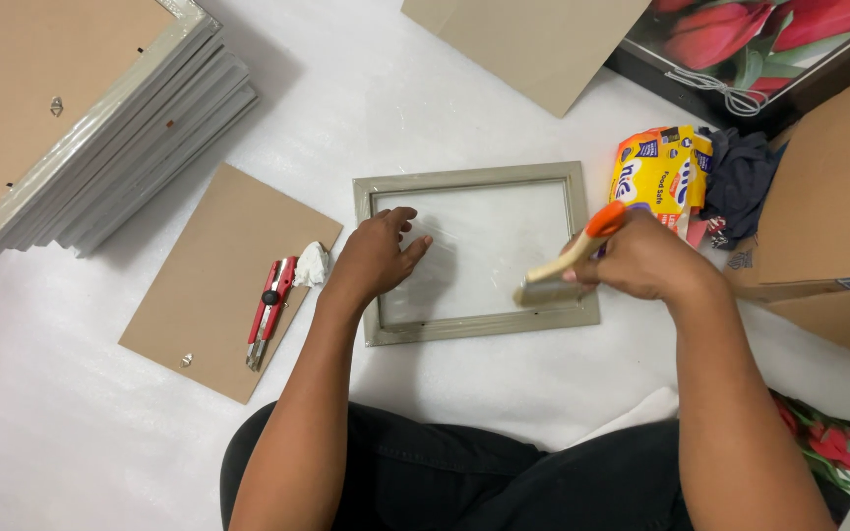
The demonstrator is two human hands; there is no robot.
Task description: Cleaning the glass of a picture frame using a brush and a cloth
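Pinning frame (474, 254) left edge: left hand (378, 258) fingers spread | right hand (641, 261) gripping brush (565, 264)

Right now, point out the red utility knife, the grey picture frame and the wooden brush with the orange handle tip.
Red utility knife (268, 313): head view, mid-body.
Grey picture frame (464, 180): head view, top rail.
Wooden brush with orange handle tip (568, 260): head view, wooden handle, in the right hand (646, 261).
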